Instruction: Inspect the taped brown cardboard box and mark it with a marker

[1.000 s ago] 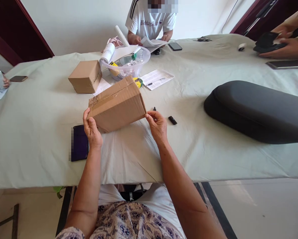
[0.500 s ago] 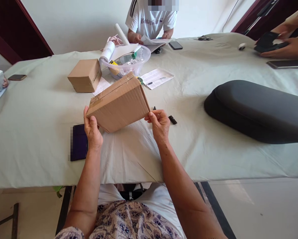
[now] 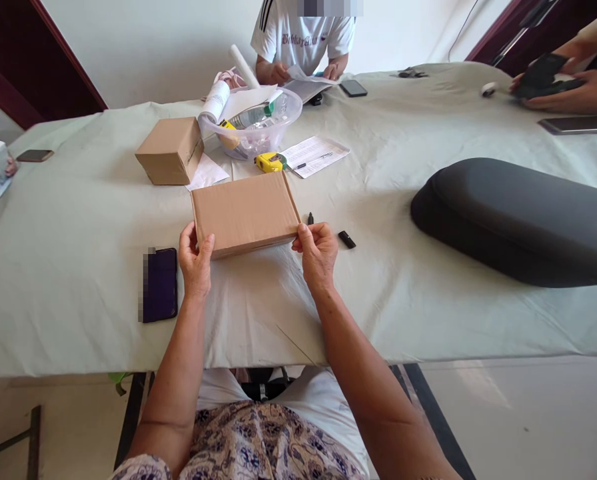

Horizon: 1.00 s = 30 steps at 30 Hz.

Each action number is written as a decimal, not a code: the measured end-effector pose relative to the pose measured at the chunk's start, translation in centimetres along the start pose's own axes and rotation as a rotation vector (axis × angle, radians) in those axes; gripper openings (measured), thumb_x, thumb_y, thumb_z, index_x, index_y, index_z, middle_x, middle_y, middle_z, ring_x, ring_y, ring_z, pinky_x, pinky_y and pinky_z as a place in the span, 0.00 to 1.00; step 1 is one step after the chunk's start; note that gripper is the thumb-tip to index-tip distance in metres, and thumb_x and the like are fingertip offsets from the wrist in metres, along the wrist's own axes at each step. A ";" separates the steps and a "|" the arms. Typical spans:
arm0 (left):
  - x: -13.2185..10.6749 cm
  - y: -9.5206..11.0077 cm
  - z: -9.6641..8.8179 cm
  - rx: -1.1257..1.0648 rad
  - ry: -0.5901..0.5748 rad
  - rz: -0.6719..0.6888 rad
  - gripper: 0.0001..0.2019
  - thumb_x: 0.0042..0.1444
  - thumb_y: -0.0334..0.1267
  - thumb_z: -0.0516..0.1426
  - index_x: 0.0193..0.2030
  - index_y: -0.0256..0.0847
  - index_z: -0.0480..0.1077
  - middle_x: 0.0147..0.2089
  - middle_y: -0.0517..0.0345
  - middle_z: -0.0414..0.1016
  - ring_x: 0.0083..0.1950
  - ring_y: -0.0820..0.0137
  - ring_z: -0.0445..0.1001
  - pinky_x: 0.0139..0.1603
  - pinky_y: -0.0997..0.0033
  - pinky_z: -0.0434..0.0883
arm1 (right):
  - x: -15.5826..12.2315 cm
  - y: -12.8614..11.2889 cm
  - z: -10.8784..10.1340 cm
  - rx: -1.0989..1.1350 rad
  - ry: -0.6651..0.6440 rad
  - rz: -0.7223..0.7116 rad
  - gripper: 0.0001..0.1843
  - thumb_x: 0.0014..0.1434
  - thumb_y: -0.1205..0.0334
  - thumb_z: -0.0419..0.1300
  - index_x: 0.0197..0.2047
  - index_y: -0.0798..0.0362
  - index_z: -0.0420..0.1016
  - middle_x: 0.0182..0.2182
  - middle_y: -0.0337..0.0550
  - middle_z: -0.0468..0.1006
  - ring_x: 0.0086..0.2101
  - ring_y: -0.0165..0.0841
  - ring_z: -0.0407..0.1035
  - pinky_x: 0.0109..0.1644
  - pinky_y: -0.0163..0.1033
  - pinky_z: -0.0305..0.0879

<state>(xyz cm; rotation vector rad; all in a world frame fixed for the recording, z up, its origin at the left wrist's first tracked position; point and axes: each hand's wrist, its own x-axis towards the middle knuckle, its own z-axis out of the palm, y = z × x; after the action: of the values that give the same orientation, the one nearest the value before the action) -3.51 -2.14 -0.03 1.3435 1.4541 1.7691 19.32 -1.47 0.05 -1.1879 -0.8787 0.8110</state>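
Observation:
Between my two hands is a brown cardboard box (image 3: 248, 212), its broad plain face turned up. My left hand (image 3: 196, 261) grips its near left corner, thumb on top and fingers along the side. At the near right corner my right hand (image 3: 318, 252) pinches the box edge between thumb and fingers. Whether the box's underside touches the cloth I cannot tell. Just right of the box lie an uncapped black marker (image 3: 310, 219), partly hidden, and its black cap (image 3: 347, 239). A dark phone (image 3: 161, 285) lies left of my left hand.
Beyond the box stand a second carton (image 3: 166, 152), a clear plastic basin (image 3: 266, 137) of odds and ends, a yellow tape measure (image 3: 270, 162) and a printed sheet (image 3: 323, 155). A long black cushion (image 3: 518, 220) fills the right side. Across the table a person (image 3: 306, 43) holds papers.
The box has tipped from a raised, slanted pose to lying nearly flat and lower, its broad face now up. The tape measure and the phone show more fully. Both hands keep their hold.

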 end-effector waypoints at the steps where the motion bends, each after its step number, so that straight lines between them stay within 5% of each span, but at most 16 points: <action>1: 0.0 0.0 0.0 0.021 -0.019 0.009 0.33 0.54 0.62 0.64 0.60 0.44 0.69 0.61 0.46 0.76 0.61 0.59 0.77 0.63 0.58 0.73 | -0.1 0.0 0.0 -0.019 0.002 -0.008 0.24 0.55 0.37 0.65 0.30 0.48 0.64 0.17 0.29 0.70 0.20 0.26 0.66 0.28 0.35 0.63; 7: -0.9 0.0 0.7 0.171 -0.012 0.024 0.40 0.52 0.60 0.66 0.67 0.45 0.61 0.66 0.43 0.70 0.65 0.55 0.72 0.66 0.54 0.70 | -1.0 -0.3 0.7 -0.195 0.067 -0.080 0.26 0.50 0.39 0.70 0.34 0.47 0.63 0.19 0.25 0.65 0.21 0.26 0.62 0.30 0.37 0.60; 12: -2.5 0.4 2.3 0.241 0.044 0.074 0.49 0.46 0.60 0.70 0.70 0.44 0.56 0.69 0.39 0.64 0.71 0.50 0.65 0.72 0.47 0.63 | -1.7 0.1 1.4 -0.359 0.101 -0.057 0.39 0.38 0.39 0.76 0.43 0.47 0.59 0.25 0.25 0.66 0.25 0.29 0.64 0.33 0.38 0.60; 20: -3.4 0.5 3.2 0.333 0.077 0.121 0.54 0.41 0.60 0.72 0.70 0.43 0.53 0.70 0.34 0.61 0.73 0.45 0.62 0.75 0.41 0.58 | -2.7 0.1 2.3 -0.408 0.015 0.048 0.61 0.32 0.37 0.77 0.62 0.47 0.52 0.39 0.35 0.75 0.29 0.34 0.73 0.34 0.42 0.64; 30: -3.5 1.4 3.2 0.333 0.080 0.023 0.52 0.43 0.53 0.73 0.70 0.43 0.53 0.72 0.36 0.60 0.73 0.49 0.62 0.74 0.49 0.60 | -2.6 0.6 2.3 -0.309 0.081 -0.076 0.47 0.43 0.36 0.74 0.57 0.47 0.58 0.37 0.34 0.75 0.29 0.31 0.72 0.36 0.41 0.68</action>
<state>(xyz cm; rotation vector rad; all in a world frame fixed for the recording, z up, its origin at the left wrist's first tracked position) 1.01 -4.11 -0.24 1.4663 1.8470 1.6633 16.11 -2.75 -0.58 -1.4366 -1.0002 0.5743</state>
